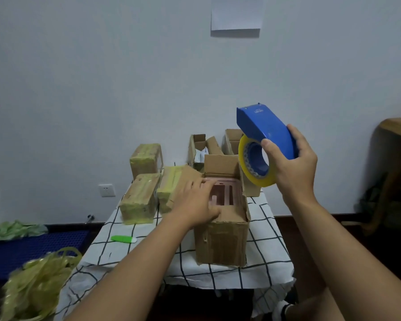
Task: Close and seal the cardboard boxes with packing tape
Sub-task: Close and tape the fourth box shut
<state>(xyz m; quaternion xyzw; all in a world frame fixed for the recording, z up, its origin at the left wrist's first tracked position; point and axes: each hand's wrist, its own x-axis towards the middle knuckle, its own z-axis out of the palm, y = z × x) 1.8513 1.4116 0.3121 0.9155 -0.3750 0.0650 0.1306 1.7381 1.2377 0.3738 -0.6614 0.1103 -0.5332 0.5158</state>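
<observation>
An open cardboard box (222,242) stands on the checked tablecloth (266,249), its flaps up and a pink moulded insert (225,193) showing inside. My left hand (195,202) lies with straight fingers on the box's left flap and top edge. My right hand (292,163) grips a blue tape dispenser (264,126) with a yellowish tape roll (257,174), held in the air above and to the right of the box.
Three taped-up boxes (140,202) sit at the table's left rear, and open boxes (202,149) stand behind against the wall. A green cutter (123,239) lies on the cloth. Crumpled tape (37,286) fills a bag at lower left. A wooden table (396,130) stands at right.
</observation>
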